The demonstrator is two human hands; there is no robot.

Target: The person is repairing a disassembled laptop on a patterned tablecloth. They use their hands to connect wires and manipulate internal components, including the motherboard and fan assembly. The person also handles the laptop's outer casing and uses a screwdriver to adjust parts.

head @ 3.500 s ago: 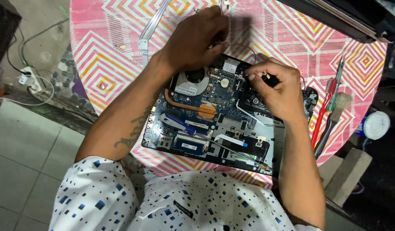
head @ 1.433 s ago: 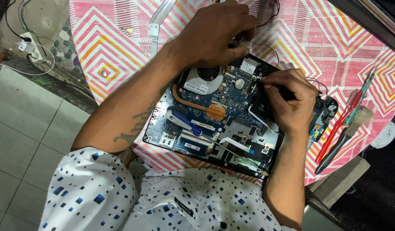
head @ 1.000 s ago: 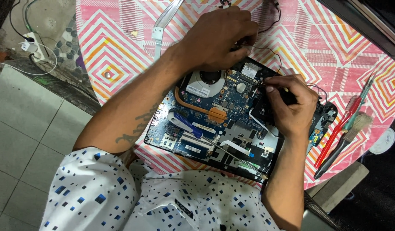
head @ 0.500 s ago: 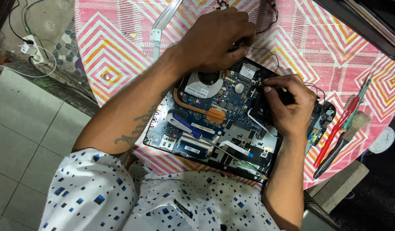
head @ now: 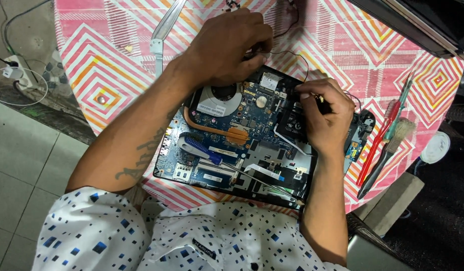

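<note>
Resting on the pink patterned tablecloth (head: 106,65), the opened laptop (head: 242,145) lies under both hands: left hand (head: 229,45) curled over its top edge pinching thin black wires (head: 292,55), right hand (head: 325,115) closed around a small tool; blue-handled screwdriver (head: 207,153) lies loose on the board.

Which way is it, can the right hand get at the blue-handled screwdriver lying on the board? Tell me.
Probably yes. The blue-handled screwdriver lies loose on the open laptop, nothing over it, close below the right hand. But that hand is pinching a small dark part, so it would have to let go first.
</note>
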